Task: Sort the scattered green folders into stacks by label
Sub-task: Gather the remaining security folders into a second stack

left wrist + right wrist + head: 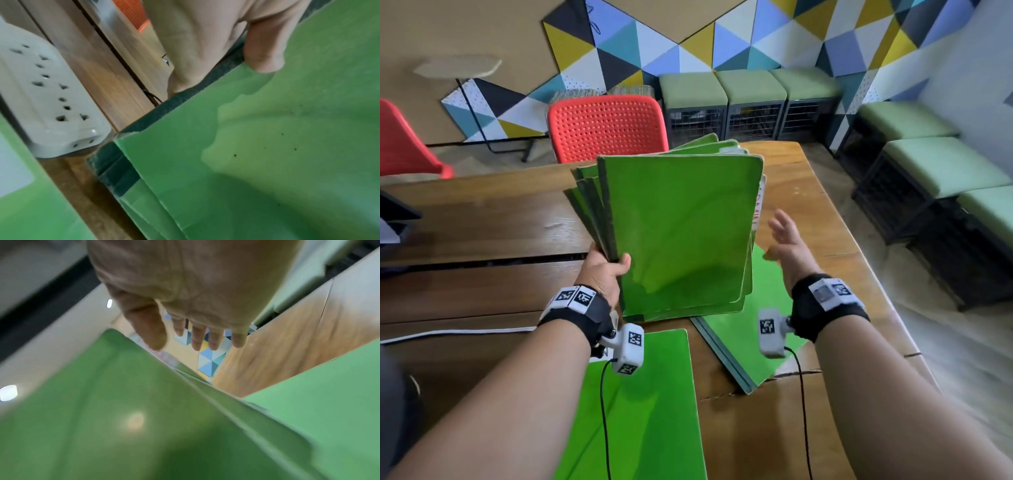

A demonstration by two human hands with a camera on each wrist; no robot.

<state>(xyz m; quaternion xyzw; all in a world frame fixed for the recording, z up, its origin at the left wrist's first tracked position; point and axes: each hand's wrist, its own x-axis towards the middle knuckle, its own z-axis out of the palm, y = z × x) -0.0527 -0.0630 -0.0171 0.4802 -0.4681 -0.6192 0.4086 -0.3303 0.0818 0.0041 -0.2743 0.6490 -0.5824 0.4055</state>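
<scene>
My left hand (606,267) grips a fanned bundle of several green folders (681,226) by the dark spine edge, holding them raised and tilted above the wooden table (482,212). In the left wrist view the thumb (265,52) presses on the top folder (267,146). A white label with red letters (759,202) peeks out at the bundle's right edge. My right hand (786,240) hovers to the right of the bundle with fingers (197,337) spread, holding nothing. One green folder (650,404) lies flat near me; another green folder (743,342) lies under the bundle, to the right.
A white power strip (47,97) lies on the table left of the bundle. A red perforated chair (606,126) stands behind the table; another red chair (404,144) at far left. Green-cushioned stools (750,102) line the wall and the right side. The table's right edge is close to my right arm.
</scene>
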